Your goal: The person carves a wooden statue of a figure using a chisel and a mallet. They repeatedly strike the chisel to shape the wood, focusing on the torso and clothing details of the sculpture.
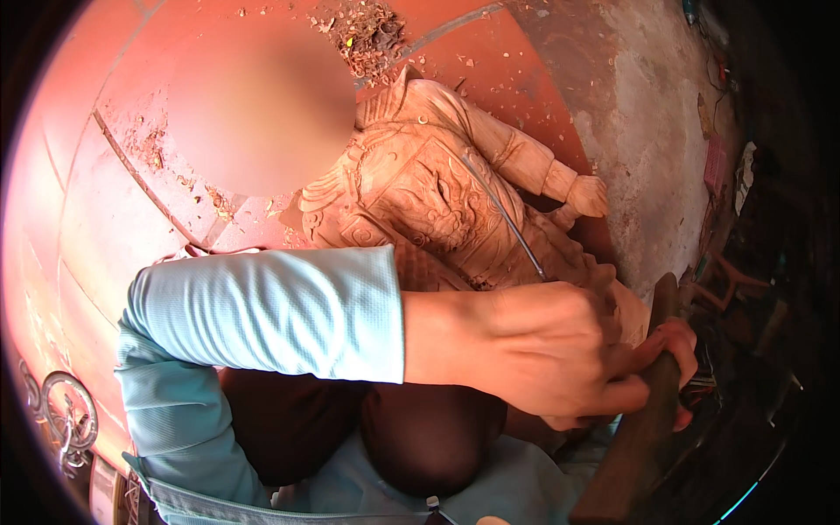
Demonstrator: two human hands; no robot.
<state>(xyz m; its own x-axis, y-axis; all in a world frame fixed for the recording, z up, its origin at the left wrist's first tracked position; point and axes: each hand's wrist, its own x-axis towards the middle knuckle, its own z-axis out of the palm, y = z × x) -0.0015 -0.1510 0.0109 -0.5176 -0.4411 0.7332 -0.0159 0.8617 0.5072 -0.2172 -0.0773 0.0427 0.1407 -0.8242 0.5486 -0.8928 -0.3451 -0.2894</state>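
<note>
A reddish wooden carving point(420, 197) of a robed figure, with a creature's face in relief on its front, lies before me. My left hand point(542, 346) reaches across from the left in a light blue sleeve, its fingers closed round the handle end of a chisel. The chisel's thin metal shaft point(503, 210) slants up and left over the carving. At the right, a dark wooden bar point(634, 437), blurred along its lower part, stands close to the left fingers. My right hand point(679, 346) shows only partly, fingers curled round that bar; the rest is hidden.
Wood shavings point(372, 39) lie heaped on the red tiled floor beyond the carving, with more chips scattered at left. A bicycle point(70, 411) stands at far left. Dark clutter fills the right edge, near a small reddish-brown wooden frame point(726, 284). A blurred patch covers the upper middle.
</note>
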